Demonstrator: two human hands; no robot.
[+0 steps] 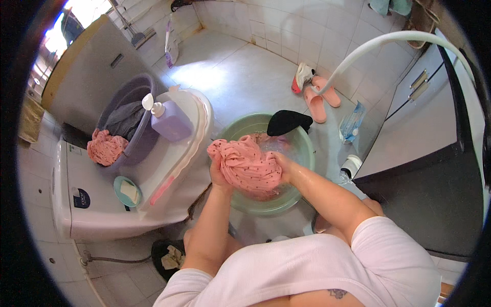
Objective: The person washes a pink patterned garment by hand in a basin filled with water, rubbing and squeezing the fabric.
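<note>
Both my hands grip a bunched pink dotted cloth (249,165) above a green basin (307,153) of water on the floor. My left hand (220,176) holds its left end, and my right hand (283,168) clasps the right end. Some fingers are hidden by the folds. Pinkish fabric (262,139) lies in the water behind the bundle. A black cloth item (288,122) hangs over the basin's far right rim.
On the toilet at left stand a purple basin (147,142) with a grey cloth (124,119) and pink dotted cloth (106,147), a lilac pump bottle (172,121), and a soap dish (119,193). Pink slippers (315,105) lie beyond; a dark cabinet (418,199) borders the right.
</note>
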